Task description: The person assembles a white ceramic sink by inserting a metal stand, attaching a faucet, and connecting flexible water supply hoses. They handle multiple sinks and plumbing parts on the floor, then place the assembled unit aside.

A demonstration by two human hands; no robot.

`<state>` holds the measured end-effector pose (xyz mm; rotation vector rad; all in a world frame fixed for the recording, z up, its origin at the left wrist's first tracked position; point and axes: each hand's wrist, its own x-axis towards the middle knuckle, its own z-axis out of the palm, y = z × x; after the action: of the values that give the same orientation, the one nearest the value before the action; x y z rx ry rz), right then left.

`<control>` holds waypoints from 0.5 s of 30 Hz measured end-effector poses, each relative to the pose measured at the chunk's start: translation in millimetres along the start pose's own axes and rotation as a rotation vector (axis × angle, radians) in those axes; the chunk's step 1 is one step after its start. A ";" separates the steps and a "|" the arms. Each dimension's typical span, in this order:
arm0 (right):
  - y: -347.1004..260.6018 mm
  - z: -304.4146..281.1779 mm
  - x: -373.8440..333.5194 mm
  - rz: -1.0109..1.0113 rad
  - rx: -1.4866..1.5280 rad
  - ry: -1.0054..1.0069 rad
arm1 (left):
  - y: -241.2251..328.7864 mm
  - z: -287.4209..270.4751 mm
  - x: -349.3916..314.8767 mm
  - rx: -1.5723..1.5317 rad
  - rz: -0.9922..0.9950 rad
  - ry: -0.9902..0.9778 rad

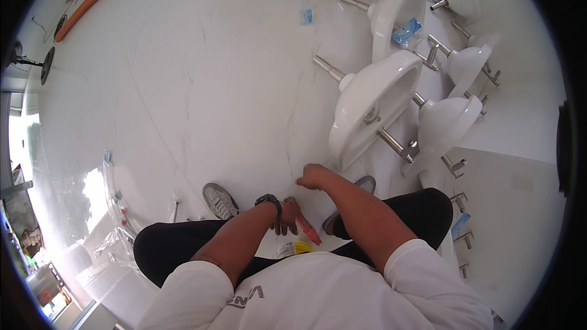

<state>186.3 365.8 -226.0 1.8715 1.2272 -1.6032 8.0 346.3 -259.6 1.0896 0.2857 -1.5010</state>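
Tool (307, 226) is showing red beside left hand (284, 217), seeming stiff, best held mid-length; grip unclear, likewise right hand (313, 176).

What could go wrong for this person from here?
The red ribbed object by the left hand, between the shoes, might get kicked. The nearest white basin, beyond the right hand, could chip if bumped. Clear plastic on the glossy floor might slip underfoot.

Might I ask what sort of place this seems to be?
Probably a plumbing work area: several white washbasins with metal pipes crowd together, and a blue packet lies on the floor.
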 end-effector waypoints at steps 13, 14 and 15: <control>4.5 -193.6 -157.2 0.234 1.186 1.472 | 102.8 1.8 -276.5 -0.036 0.432 1.440; 10.9 -198.3 -153.5 0.291 1.449 1.225 | 114.0 1.3 -281.2 -0.012 0.414 1.432; 19.5 -198.1 -148.9 0.162 1.476 1.136 | 124.3 -1.5 -282.9 0.010 0.396 1.422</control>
<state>324.8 451.3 -38.1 3.9270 -0.2629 -1.3153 78.9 496.9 0.7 1.9331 0.9461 -0.1648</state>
